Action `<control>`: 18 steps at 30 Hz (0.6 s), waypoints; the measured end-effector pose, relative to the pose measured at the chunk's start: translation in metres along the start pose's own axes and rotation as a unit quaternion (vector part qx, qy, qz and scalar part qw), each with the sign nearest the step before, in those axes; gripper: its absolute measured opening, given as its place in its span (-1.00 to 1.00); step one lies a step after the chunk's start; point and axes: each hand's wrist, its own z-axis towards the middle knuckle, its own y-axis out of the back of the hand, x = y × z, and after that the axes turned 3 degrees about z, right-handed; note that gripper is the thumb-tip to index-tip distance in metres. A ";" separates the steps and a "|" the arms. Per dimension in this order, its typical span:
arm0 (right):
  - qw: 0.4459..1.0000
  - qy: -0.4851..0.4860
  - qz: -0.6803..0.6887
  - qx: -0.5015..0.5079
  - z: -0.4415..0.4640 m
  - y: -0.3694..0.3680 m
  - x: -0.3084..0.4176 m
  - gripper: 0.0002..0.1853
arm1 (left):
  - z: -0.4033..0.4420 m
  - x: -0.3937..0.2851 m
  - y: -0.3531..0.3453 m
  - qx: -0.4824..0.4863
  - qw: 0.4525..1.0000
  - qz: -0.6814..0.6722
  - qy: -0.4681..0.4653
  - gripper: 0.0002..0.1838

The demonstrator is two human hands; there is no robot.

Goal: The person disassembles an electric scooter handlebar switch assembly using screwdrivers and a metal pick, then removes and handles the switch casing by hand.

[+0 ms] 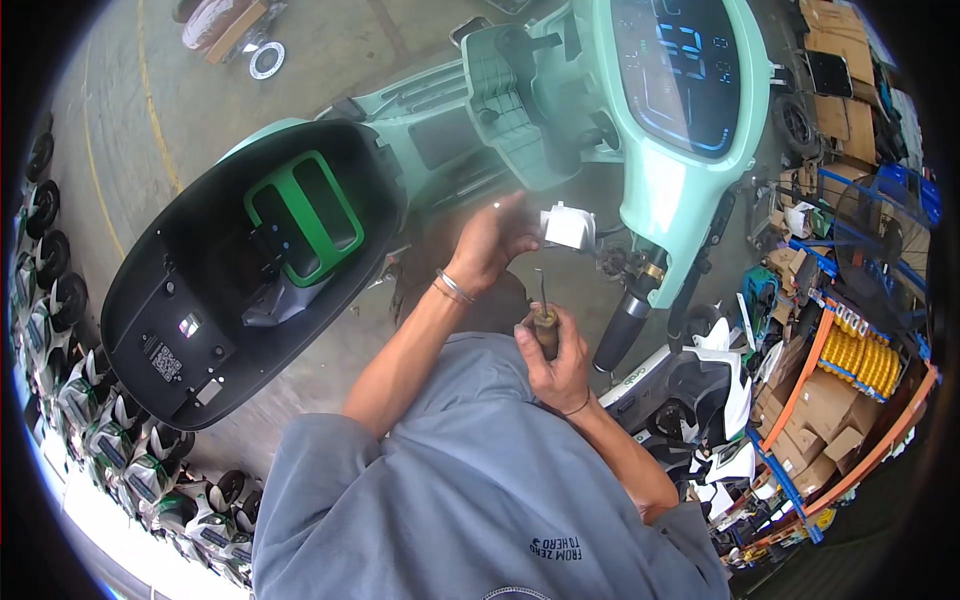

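Note:
My left hand, with a bracelet on its wrist, is closed at the near side of the scooter. Its slightly blurred fingers grip the left end of a small white plastic housing. In my right hand, close to my chest, is a screwdriver with a worn yellowish handle, its thin shaft pointing away from me. Around my hands stands a mint-green scooter. Its lit display is at the upper right, and the black handlebar grip is right of the screwdriver.
The scooter's open black under-seat compartment with a green frame lies to my left. Rows of parked scooters line the far left. Shelves with cardboard boxes and a white scooter are on the right.

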 end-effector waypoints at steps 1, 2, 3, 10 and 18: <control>1.000 -0.016 -0.004 0.009 -0.001 -0.003 -0.010 -0.63 | 0.016 0.009 0.026 0.001 1.000 0.006 0.004 -0.74; 1.000 -0.014 -0.003 0.016 0.001 -0.008 -0.022 -0.63 | 0.027 0.013 0.044 0.002 1.000 0.011 0.008 -0.75; 0.999 -0.044 -0.010 0.024 0.004 -0.014 -0.035 -0.62 | 0.031 0.013 0.050 -0.068 0.998 0.009 0.015 -0.76; 0.950 -0.300 0.086 -0.009 0.060 -0.087 -0.221 -0.73 | 0.120 0.054 0.210 -0.236 0.971 0.035 -0.016 -0.72; 0.871 -0.417 0.258 -0.028 0.132 -0.152 -0.391 -0.73 | 0.192 0.077 0.294 -0.201 0.971 0.102 -0.082 -0.48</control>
